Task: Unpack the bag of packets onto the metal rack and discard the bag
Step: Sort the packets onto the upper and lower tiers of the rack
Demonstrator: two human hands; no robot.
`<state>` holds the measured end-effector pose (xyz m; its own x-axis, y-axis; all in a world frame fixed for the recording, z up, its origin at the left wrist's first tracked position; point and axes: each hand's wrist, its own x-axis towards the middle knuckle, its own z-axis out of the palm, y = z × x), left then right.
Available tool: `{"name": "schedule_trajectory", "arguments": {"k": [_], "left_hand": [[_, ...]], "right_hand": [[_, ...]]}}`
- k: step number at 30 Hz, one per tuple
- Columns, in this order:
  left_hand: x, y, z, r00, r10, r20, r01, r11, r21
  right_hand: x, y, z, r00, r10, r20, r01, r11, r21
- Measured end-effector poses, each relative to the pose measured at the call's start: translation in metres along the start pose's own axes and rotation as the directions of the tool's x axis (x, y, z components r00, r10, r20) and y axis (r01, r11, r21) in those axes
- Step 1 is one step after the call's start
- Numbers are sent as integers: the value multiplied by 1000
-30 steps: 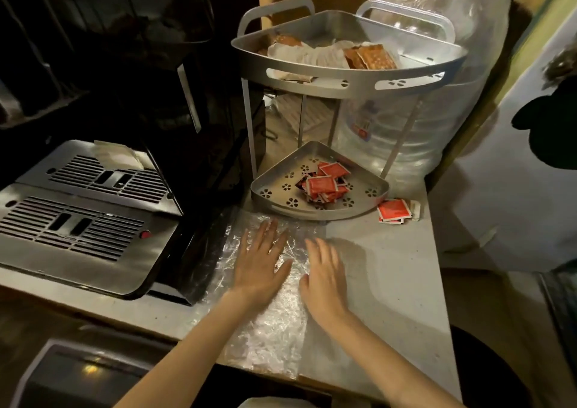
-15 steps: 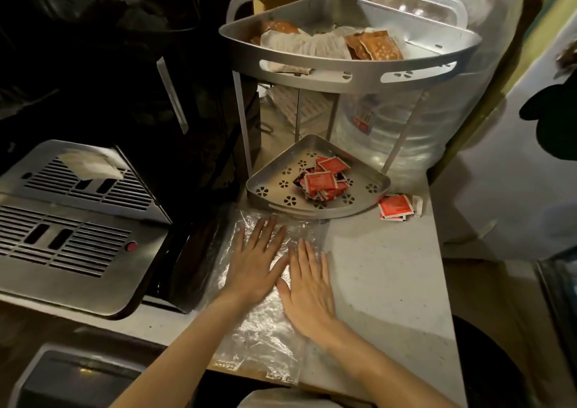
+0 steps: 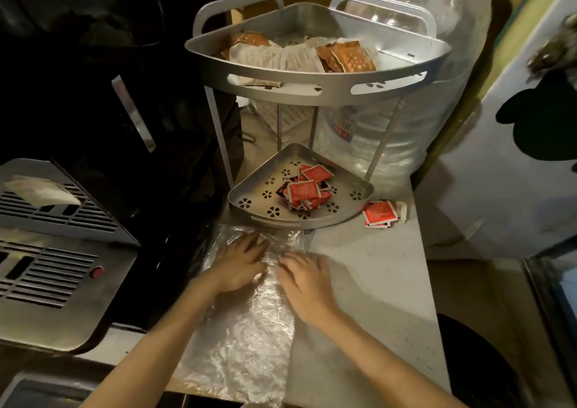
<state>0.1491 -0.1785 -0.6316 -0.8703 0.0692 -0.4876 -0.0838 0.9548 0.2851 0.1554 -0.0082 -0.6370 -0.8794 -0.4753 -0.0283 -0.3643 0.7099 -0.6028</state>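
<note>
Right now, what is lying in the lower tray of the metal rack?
A loose pile of red packets lies in the lower tray, right of centre. Whatever sits beneath the pile is covered. A few more packets lie outside on the counter.

Crinkly clear-plastic bag [image 3: 246, 323]; matt metal rack [image 3: 312, 87]

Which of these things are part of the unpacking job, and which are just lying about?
Part of the job: clear plastic bag flat under the left hand and right hand; red packets in the metal rack; a few red packets beside it.

Lying about: coffee machine, water jug, brown sachets.
</note>
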Motion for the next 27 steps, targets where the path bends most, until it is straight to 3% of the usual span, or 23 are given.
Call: {"name": "schedule_trajectory", "arguments": {"k": [3, 8, 11, 14, 19, 22, 27], "left_hand": [[2, 11, -24, 999, -1, -49, 2, 1000, 19], [3, 60, -65, 987, -18, -158, 32, 996, 87], [15, 100, -74, 962, 157, -223, -142, 987, 81], [36, 140, -70, 883, 349, -313, -367, 930, 2], [77, 186, -30, 791, 454, -409, -526, 847, -77], [105, 197, 0, 741, 502, -445, -559, 829, 4], [130, 200, 32, 735, 487, -472, -476, 866, 154]], "right_hand": [[13, 7, -24, 999, 37, -15, -34, 982, 185], [30, 33, -69, 992, 96, -87, -69, 959, 274], [35, 57, -95, 978, 145, -149, -94, 947, 307], [34, 83, -118, 960, 195, -201, -118, 932, 342], [33, 127, -127, 892, 293, -343, -196, 936, 291], [34, 145, -122, 868, 368, -333, -285, 919, 273], [35, 163, -118, 927, 250, -281, -281, 957, -75]]}}
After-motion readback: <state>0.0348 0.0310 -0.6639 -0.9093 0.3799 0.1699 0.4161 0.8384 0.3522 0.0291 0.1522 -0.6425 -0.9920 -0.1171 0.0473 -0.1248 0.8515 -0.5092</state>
